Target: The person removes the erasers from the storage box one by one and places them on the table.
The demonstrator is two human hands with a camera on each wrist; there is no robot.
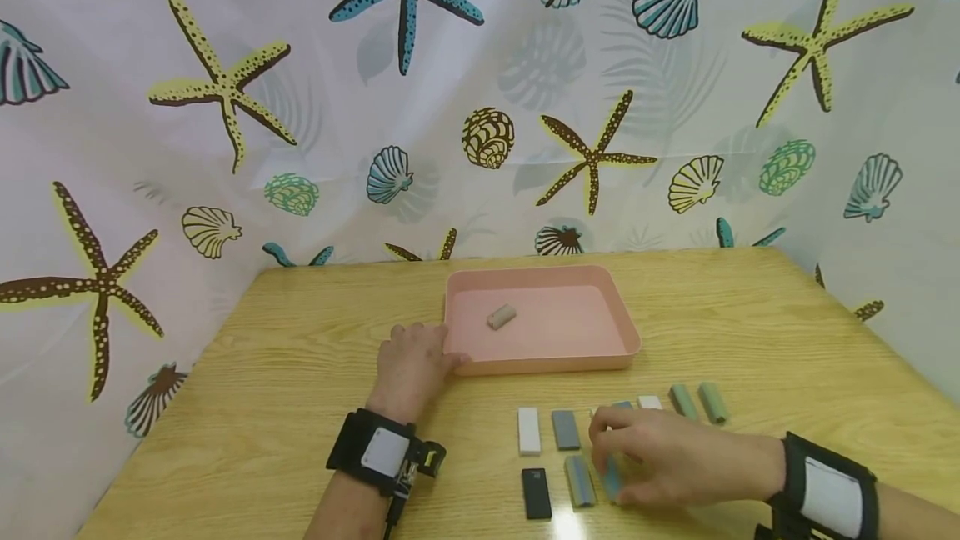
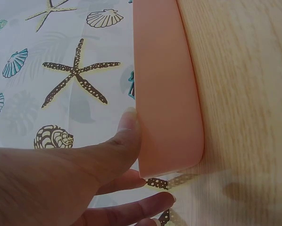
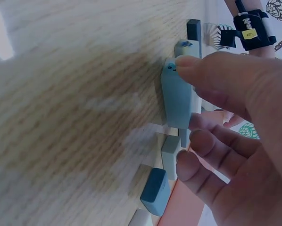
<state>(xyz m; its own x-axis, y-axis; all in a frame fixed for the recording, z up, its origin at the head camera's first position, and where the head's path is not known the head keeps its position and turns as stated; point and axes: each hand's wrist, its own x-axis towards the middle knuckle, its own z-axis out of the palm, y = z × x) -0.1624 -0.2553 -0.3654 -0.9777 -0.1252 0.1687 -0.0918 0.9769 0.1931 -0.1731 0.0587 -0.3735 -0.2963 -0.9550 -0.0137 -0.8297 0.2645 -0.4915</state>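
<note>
My left hand (image 1: 412,365) rests at the front left corner of a pink tray (image 1: 547,367). In the left wrist view its thumb lies at the rim, and the other fingers extend loosely by the corner. My right hand (image 1: 667,457) pinches a small light-blue block (image 3: 177,103) between thumb and fingers, low over the table. Dark marks show on the block's end beside the thumb. Left of that hand lie a ridged grey-blue piece (image 1: 580,482), a black block (image 1: 536,493), a white block (image 1: 528,430) and a grey block (image 1: 566,430).
One grey-brown ridged piece (image 1: 502,317) lies inside the tray. Two green ridged pieces (image 1: 712,402) and another white block (image 1: 649,402) are beyond my right hand. A patterned cloth (image 1: 495,48) hangs behind the wooden table (image 1: 315,315).
</note>
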